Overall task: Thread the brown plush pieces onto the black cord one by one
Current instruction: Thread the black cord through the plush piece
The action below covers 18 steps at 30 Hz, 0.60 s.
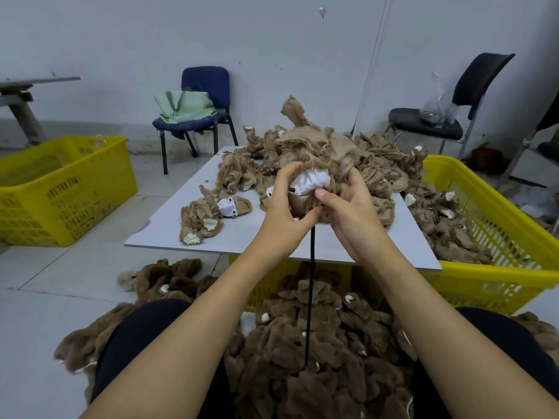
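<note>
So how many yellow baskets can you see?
3. One basket sits on the floor at left, one at right holds plush, one shows under the board. Others may be hidden.

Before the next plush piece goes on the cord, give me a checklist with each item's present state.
1. Both hands on the current piece: ok. The left hand and right hand grip the brown plush piece with its white face patch.
2. Black cord in reach: ok, it hangs straight down from under the hands.
3. Cord passed through the piece: cannot tell, the hands hide it.
4. Threaded pieces collected: ok, the cord runs into the plush heap between the knees.
5. Next pieces ready: ok, a pile and a loose piece lie on the grey board.
</note>
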Tool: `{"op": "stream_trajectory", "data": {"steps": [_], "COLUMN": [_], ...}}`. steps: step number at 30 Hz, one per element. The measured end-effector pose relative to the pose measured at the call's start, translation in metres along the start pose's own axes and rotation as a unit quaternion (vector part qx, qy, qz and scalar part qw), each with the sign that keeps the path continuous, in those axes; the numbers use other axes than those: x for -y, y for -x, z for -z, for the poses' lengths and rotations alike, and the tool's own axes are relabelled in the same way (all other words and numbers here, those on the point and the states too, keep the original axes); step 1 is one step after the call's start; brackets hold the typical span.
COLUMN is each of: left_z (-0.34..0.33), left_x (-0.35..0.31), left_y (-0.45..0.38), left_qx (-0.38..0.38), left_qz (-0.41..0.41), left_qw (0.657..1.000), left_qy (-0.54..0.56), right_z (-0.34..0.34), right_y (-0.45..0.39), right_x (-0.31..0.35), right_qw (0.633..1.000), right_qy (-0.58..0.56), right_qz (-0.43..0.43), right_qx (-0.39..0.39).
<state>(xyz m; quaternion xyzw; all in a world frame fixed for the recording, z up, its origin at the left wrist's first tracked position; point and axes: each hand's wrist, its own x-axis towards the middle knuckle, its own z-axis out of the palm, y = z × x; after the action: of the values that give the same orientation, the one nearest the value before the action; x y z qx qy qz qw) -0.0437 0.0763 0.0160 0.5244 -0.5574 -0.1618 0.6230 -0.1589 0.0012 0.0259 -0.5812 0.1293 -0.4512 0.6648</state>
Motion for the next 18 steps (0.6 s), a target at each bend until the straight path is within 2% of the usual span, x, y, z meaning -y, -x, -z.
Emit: {"op": "stream_trajectory", "data": {"steps": [6, 10, 13, 15, 18], "left_z": [-0.001, -0.006, -0.013, -0.018, -0.019], "left_x": [0.002, 0.008, 0.013, 0.016, 0.015], "left_y": [0.003, 0.007, 0.014, 0.020, 0.019], "left_qx": [0.027, 0.038, 0.073, 0.101, 0.082], "left_qz": [0.015, 0.024, 0.065, 0.092, 0.107], "left_qw": [1.000, 0.999, 0.995, 0.990, 0.991], "left_qy": [-0.007, -0.019, -0.020, -0.026, 0.000], "right_z": [-0.001, -0.006, -0.008, -0.007, -0.004], "right_y": [0.000, 0.002, 0.004, 0.006, 0.006], "right_x": [-0.011, -0.015, -0.018, -0.022, -0.025], "right_qw": [1.000, 0.993, 0.980, 0.977, 0.974], "right_qy": [0.020, 0.109, 0.178, 0.191, 0.208], "right_qz": [-0.020, -0.045, -0.056, -0.075, -0.063], "right_qx": [-0.004, -0.031, -0.063, -0.058, -0.065]}}
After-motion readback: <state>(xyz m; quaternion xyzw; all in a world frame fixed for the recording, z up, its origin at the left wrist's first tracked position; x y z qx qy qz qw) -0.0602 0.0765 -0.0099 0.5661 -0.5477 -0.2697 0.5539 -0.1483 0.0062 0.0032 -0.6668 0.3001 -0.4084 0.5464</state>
